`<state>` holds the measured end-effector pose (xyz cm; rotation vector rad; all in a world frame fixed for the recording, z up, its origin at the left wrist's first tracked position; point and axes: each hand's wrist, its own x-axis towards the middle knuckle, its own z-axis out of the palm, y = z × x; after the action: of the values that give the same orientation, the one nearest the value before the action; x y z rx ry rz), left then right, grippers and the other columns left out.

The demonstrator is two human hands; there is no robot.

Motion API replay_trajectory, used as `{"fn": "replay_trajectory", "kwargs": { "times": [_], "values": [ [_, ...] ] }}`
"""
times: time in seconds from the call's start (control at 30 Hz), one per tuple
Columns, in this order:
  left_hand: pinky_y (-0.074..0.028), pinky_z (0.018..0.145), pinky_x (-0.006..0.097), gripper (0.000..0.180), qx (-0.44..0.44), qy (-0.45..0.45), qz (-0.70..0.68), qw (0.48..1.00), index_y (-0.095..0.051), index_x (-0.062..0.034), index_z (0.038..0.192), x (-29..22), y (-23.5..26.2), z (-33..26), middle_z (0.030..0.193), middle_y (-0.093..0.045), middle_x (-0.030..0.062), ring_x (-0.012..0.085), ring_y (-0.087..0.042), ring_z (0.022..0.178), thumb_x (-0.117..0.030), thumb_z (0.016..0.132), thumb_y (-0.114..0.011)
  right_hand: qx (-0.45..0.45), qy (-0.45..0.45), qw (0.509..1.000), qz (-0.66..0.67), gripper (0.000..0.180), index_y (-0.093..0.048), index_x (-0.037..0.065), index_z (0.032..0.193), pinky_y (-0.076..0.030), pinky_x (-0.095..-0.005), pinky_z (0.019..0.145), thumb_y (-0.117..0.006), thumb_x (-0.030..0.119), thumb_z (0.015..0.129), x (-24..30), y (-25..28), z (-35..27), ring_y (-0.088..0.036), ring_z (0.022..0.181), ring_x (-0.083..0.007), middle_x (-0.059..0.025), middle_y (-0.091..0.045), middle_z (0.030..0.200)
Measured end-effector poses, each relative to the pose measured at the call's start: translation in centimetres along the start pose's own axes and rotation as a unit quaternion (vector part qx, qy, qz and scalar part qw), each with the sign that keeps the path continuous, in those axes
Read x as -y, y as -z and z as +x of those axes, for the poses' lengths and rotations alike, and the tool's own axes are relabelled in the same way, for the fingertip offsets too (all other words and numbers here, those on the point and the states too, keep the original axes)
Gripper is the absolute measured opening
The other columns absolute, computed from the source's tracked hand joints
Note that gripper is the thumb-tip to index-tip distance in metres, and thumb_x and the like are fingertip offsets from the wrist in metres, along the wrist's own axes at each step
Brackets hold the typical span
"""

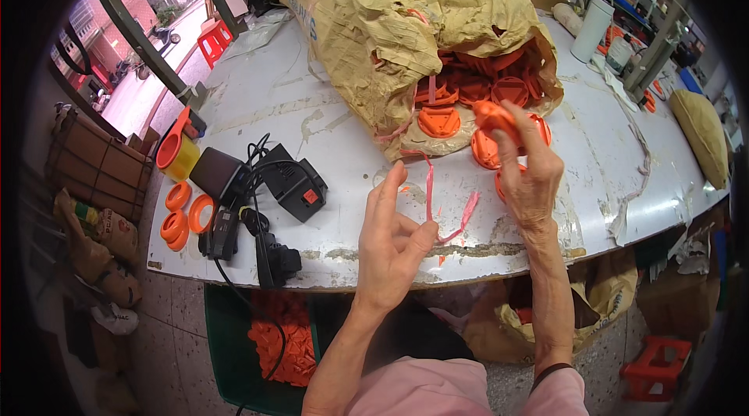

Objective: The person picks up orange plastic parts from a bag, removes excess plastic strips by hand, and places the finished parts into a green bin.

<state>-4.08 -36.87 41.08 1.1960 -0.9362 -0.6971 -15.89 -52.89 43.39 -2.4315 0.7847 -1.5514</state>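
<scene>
My right hand pinches a round orange plastic cap between thumb and fingers, raised before the mouth of a torn yellow paper sack. Motion blurs the cap a little. Nearer the table's front edge, my left hand has its fingers stretched out and holds nothing visible. A pink plastic string passes close to its thumb; whether they touch, I cannot tell. Many similar orange caps fill the sack's opening, and one orange cap lies on its lower lip. Several more sit under and beside my right hand.
On the left are a black charger with cables, orange rings and a yellow-orange container. A white bottle stands at the back right. Below the table's edge, a green bin contains orange pieces.
</scene>
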Motion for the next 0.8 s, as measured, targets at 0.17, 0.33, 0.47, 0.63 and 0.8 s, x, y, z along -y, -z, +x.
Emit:
{"fn": "replay_trajectory", "kwargs": {
  "times": [0.17, 0.33, 0.47, 0.63, 0.8],
  "values": [
    [-0.055, 0.063, 0.025, 0.069, 0.009, -0.016, -0.014, 1.000, -0.024, -0.0019, 0.145, 0.7, 0.2, -0.1, 0.141, -0.035, 0.0185, 0.0091, -0.058, 0.072, -0.007, 0.087, -0.061, 0.108, -0.265, 0.884, 0.369, 0.035, -0.056, 0.003, 0.121, -0.052, -0.0258, 0.067, -0.061, 0.020, 0.091, 0.6, 1.7, 0.3, -0.065, 0.077, -0.0133, -0.0085, -0.067, 0.096],
    [-0.052, 0.064, 0.025, 0.052, -0.028, 0.024, -0.132, 0.991, -0.037, 0.0027, 0.137, 0.5, 0.1, -0.4, 0.105, -0.060, 0.0124, 0.0116, -0.059, 0.072, -0.016, 0.092, -0.058, 0.397, -0.297, 0.721, 0.484, 0.045, -0.048, 0.001, 0.131, -0.053, -0.0246, 0.069, -0.058, 0.021, 0.092, 1.6, 1.3, -0.3, -0.063, 0.078, -0.0110, -0.0067, -0.064, 0.099],
    [-0.052, 0.064, 0.024, 0.040, -0.054, 0.040, -0.107, 0.992, -0.049, 0.0040, 0.126, 0.5, 0.1, -0.6, 0.087, -0.064, 0.0092, 0.0119, -0.060, 0.070, -0.015, 0.093, -0.058, 0.449, -0.338, 0.666, 0.491, 0.053, -0.046, 0.000, 0.132, -0.055, -0.0278, 0.074, -0.065, 0.020, 0.087, 1.5, 1.2, -0.4, -0.066, 0.081, -0.0160, -0.0119, -0.061, 0.111],
    [-0.054, 0.063, 0.027, 0.029, -0.095, 0.046, -0.164, 0.981, -0.056, 0.0071, 0.114, 0.7, 0.3, -0.5, 0.089, -0.064, 0.0113, 0.0141, -0.062, 0.067, -0.012, 0.092, -0.058, 0.428, -0.333, 0.643, 0.541, 0.057, -0.044, 0.001, 0.134, -0.054, -0.0256, 0.073, -0.067, 0.013, 0.084, 2.3, 1.9, 0.0, -0.065, 0.083, -0.0147, -0.0118, -0.064, 0.104],
    [-0.056, 0.063, 0.029, 0.031, -0.101, 0.045, -0.178, 0.978, -0.053, 0.0092, 0.115, 0.8, 0.2, -0.2, 0.089, -0.063, 0.0127, 0.0155, -0.062, 0.067, -0.010, 0.091, -0.058, 0.430, -0.310, 0.643, 0.552, 0.060, -0.043, 0.001, 0.135, -0.051, -0.0234, 0.075, -0.068, 0.008, 0.081, 1.6, 1.8, 0.0, -0.063, 0.084, -0.0115, -0.0100, -0.068, 0.098]
  ]
}}
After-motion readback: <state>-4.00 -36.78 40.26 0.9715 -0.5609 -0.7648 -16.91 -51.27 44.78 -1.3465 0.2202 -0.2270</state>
